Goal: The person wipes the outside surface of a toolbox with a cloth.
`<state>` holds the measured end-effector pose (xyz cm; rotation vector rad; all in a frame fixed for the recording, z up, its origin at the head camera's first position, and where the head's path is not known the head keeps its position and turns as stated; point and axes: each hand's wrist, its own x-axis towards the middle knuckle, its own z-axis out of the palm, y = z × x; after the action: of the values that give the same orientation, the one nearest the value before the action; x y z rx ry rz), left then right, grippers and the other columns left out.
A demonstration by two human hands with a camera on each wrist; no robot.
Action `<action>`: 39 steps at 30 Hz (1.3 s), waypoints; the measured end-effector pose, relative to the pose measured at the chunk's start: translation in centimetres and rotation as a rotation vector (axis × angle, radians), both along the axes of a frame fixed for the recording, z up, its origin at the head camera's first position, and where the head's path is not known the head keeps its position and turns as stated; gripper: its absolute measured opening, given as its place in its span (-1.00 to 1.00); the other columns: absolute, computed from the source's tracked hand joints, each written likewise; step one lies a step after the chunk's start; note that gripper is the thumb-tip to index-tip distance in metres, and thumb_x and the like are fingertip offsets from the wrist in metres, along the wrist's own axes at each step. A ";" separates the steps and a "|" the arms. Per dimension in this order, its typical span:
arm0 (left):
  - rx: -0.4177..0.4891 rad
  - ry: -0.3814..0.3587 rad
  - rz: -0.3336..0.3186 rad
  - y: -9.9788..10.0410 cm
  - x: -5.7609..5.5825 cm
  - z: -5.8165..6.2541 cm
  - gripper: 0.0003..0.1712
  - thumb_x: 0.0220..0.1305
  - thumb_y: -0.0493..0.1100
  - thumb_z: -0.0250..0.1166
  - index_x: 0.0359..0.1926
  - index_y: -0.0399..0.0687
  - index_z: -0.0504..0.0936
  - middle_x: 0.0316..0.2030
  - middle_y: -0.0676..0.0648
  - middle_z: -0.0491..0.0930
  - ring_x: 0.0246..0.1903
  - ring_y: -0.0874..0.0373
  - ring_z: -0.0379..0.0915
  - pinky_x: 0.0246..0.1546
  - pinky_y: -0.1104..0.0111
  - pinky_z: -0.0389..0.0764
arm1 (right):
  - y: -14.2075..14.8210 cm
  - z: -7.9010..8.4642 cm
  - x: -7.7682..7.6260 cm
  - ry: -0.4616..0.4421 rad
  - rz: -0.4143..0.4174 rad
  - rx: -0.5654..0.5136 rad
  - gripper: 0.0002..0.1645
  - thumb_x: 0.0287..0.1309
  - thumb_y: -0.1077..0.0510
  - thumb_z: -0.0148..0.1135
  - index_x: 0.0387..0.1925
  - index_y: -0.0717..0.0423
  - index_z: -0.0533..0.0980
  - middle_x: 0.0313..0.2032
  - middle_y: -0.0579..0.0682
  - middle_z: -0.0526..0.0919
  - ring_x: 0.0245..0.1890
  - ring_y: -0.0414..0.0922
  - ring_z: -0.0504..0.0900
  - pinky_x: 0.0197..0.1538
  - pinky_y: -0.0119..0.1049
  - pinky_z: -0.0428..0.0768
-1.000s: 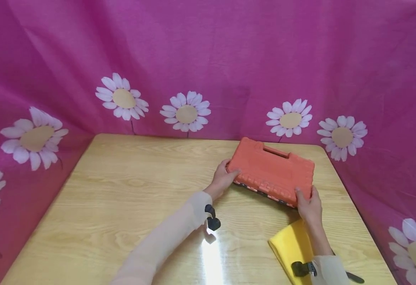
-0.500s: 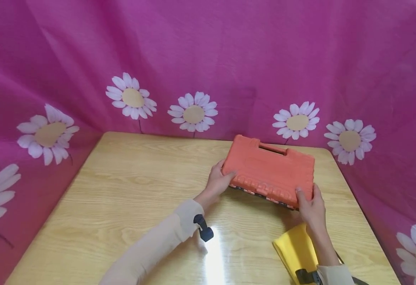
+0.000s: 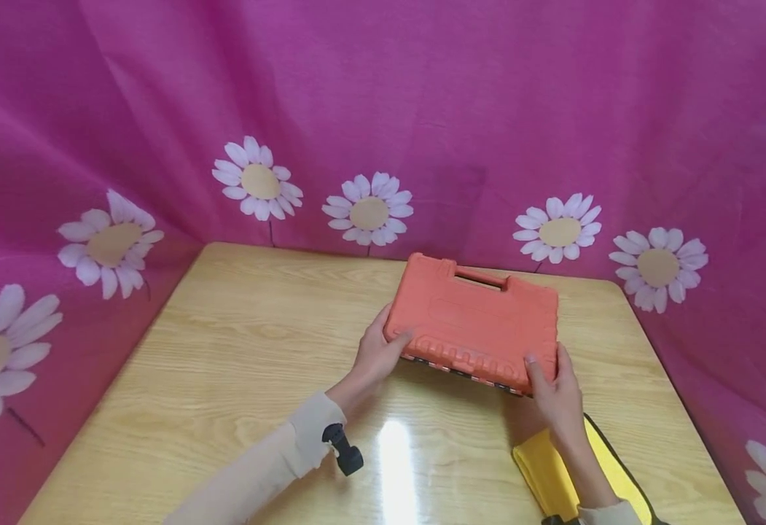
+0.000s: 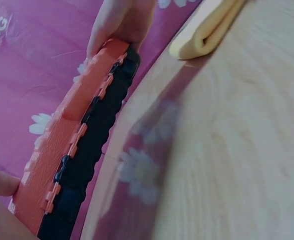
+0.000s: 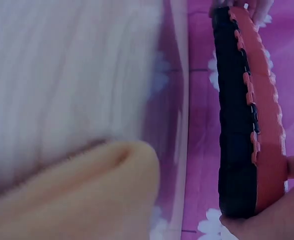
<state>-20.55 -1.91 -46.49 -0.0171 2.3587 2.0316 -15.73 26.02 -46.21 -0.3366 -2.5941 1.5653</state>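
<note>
Both hands hold a tool case [image 3: 474,321] with an orange lid, a black lower half and a carry slot along its far edge. My left hand [image 3: 374,354] grips its left end, thumb on the lid. At the right end my right hand [image 3: 558,394] grips the near corner, thumb also on top. The hinged long side of the case [image 4: 82,135] faces me in the left wrist view, raised over the table. From the right wrist view the black underside half of the case [image 5: 236,125] shows, with fingers of the left hand at its far end.
A folded yellow cloth-like piece [image 3: 543,467] with a dark edge lies on the wooden table [image 3: 278,328] beneath the right forearm. Behind the table hangs a magenta curtain [image 3: 369,95] with printed daisies. Black wrist cameras [image 3: 343,448] sit on the sleeves.
The case has moved left and slightly nearer in the head view, with both hands still gripping it. The head view has also turned a little, shifting the background right.
</note>
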 end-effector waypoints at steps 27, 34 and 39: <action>-0.046 -0.032 0.128 -7.1 5.1 -2.9 -0.22 0.40 -0.19 0.27 0.53 -0.13 0.13 0.40 -0.19 0.30 0.38 -0.06 0.20 0.36 0.06 0.22 | -6.0 -3.0 -0.7 -0.014 0.211 0.012 -0.15 0.52 -0.04 -0.02 0.58 0.18 -0.14 0.48 0.26 0.12 0.47 0.07 0.07 0.46 -0.02 0.07; -0.046 -0.043 0.160 -8.5 5.9 -3.9 -0.21 0.40 -0.18 0.26 0.53 -0.17 0.11 0.41 -0.24 0.28 0.39 -0.12 0.17 0.36 0.02 0.21 | -7.5 -3.8 -1.1 -0.036 0.246 0.029 -0.15 0.52 0.00 -0.01 0.56 0.27 -0.13 0.47 0.31 0.10 0.47 0.13 0.06 0.46 0.02 0.05; -0.048 -0.054 0.185 -9.5 6.4 -4.6 -0.22 0.40 -0.18 0.26 0.52 -0.21 0.12 0.42 -0.27 0.25 0.41 -0.15 0.13 0.38 0.00 0.17 | -8.5 -4.4 -1.3 -0.044 0.269 0.036 -0.16 0.52 0.03 -0.01 0.54 0.33 -0.12 0.47 0.35 0.08 0.47 0.17 0.06 0.46 0.04 0.05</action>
<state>-14.18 -11.44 -51.12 -0.2985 2.4552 2.0195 -17.07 17.50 -50.57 -0.0184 -2.7945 1.5999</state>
